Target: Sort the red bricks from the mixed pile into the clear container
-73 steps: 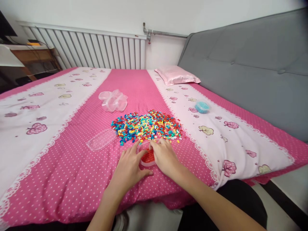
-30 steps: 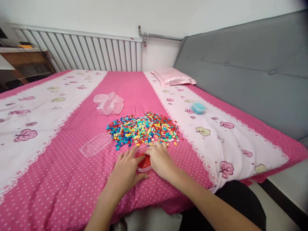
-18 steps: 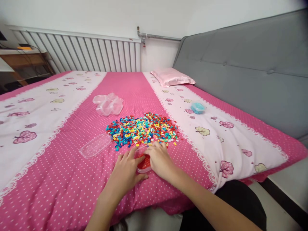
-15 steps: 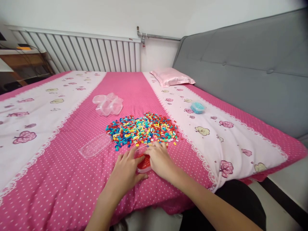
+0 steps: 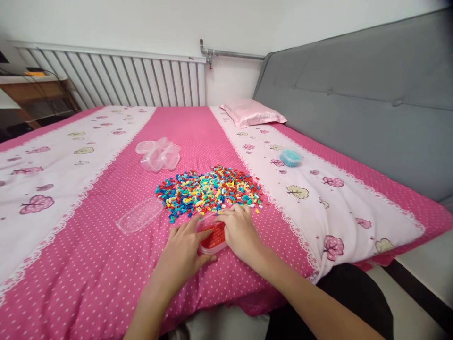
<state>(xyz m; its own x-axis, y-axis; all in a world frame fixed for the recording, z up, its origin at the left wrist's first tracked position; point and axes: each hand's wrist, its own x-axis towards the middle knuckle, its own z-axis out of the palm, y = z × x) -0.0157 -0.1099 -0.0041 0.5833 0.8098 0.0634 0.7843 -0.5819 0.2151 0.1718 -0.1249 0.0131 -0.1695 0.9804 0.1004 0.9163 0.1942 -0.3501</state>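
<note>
Left hand (image 5: 182, 252) cupped against the near left side of a small clear container of red bricks (image 5: 213, 236), fingers spread, thumb along its near rim. Right hand (image 5: 240, 232) laid over its right edge, fingertips curled at the far rim; together clasped on the container from both sides. Container resting on the pink polka-dot bedspread (image 5: 106, 264), just in front of a heap of multicoloured toy bricks (image 5: 210, 190). To the left, a clear lid (image 5: 140, 216) lying flat. Farther back, a cluster of empty clear containers (image 5: 159, 154). Off right, a small tub of blue bricks (image 5: 290, 157); beyond, a pink pillow (image 5: 253, 113).
</note>
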